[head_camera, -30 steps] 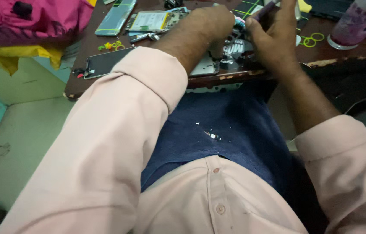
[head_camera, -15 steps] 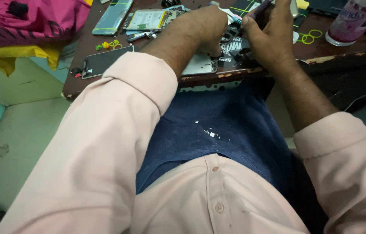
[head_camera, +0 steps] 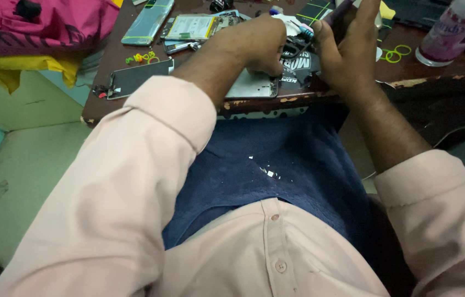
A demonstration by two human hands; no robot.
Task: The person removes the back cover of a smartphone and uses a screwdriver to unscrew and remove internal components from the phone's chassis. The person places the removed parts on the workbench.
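Seen from above, we bend over a cluttered brown surface (head_camera: 106, 107) strewn with phone parts. Our left hand (head_camera: 257, 47) rests knuckles-up on an opened phone (head_camera: 254, 87) lying at the near edge of the surface, the fingers curled down onto it; whether they pinch anything we cannot tell. Our right hand (head_camera: 348, 58), just beside it, has its fingers wrapped around a dark slender tool (head_camera: 336, 12) whose tip points toward the left hand. Farther left lie a dark phone screen (head_camera: 139, 77), a green-backed phone (head_camera: 147, 22) and a second opened handset (head_camera: 194, 26). A pink-labelled bottle (head_camera: 452, 30) stands at the far right. White flecks dot our dark blue lap (head_camera: 268, 171).
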